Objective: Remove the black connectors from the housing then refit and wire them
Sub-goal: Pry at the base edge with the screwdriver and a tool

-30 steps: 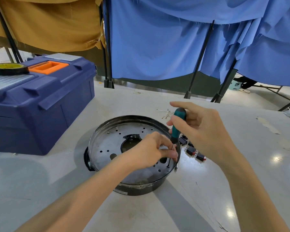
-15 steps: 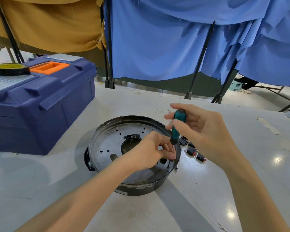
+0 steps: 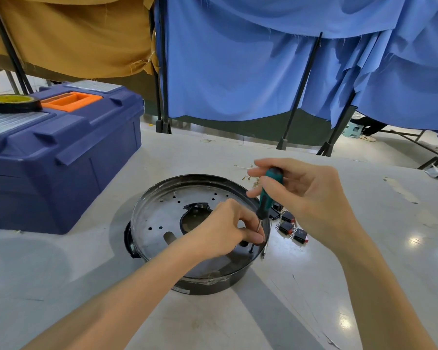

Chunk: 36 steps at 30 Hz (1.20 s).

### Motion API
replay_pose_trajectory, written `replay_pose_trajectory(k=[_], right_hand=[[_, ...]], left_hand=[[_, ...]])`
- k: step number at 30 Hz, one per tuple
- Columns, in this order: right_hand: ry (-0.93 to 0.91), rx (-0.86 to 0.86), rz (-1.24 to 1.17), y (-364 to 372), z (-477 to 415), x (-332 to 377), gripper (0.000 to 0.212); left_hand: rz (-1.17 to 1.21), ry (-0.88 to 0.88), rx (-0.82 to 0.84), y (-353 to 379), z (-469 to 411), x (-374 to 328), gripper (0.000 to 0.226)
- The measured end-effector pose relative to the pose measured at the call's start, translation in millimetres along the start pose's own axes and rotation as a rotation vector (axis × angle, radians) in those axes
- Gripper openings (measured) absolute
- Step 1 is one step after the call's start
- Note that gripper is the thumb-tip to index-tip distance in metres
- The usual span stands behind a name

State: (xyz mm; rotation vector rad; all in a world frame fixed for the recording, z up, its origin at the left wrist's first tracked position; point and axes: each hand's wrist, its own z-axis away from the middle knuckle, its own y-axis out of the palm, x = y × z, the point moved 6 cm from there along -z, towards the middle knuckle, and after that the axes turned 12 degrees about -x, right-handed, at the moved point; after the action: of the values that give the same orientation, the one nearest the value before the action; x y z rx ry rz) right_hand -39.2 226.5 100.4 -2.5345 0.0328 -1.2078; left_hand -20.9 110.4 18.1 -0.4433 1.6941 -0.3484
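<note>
1. Farthest left, a blue toolbox (image 3: pixel 61 157) stands on the counter (image 3: pixel 352 286) with a tape roll (image 3: pixel 12 104) on its lid. It is well apart from the work, with bare counter between it and the housing.
2. Next comes the housing (image 3: pixel 159 215), a round, shallow metal pan sitting open side up at mid-counter. Its floor is pierced with small holes and has a ragged opening at the centre.
3. Reaching in over the near rim, the left hand (image 3: pixel 223 223) keeps a narrow grip. Thumb and forefinger pinch the thin shaft low down, just above the pan floor.
4. That shaft belongs to the screwdriver (image 3: pixel 268 195). Its long axis is nearly upright, with the teal handle leaning up and to the right. The tip meets the floor at the near right, just inside the rim wall. I cannot tell what fastening sits under it.
5. Above the rim, the right hand (image 3: pixel 311 198) holds the handle, fingertips closed round its top.
6. Just outside the rim on the right, the black connectors (image 3: pixel 288 226) lie loose on the counter. Neither hand touches them, and the right hand is nearer. Turning probably depends on keeping the shaft square to the floor. The rim wall crowds the tip, while the counter further right offers free room.
</note>
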Motion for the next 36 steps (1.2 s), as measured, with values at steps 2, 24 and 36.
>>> replay_pose_trajectory(k=[2,24,36], right_hand=[[-0.01,-0.069,0.064,-1.5,0.1,1.5,0.03],[0.072,0.074,0.008,2.6,3.3,2.5,0.04],[0.091,0.073,0.042,-0.1,1.9,-1.0,0.048]], left_hand=[[0.017,-0.003,-0.003,-0.3,0.9,-0.8,0.016],[-0.05,0.004,0.005,2.5,-2.2,4.2,0.021],[-0.018,-0.011,0.002,0.9,-1.2,6.0,0.006]])
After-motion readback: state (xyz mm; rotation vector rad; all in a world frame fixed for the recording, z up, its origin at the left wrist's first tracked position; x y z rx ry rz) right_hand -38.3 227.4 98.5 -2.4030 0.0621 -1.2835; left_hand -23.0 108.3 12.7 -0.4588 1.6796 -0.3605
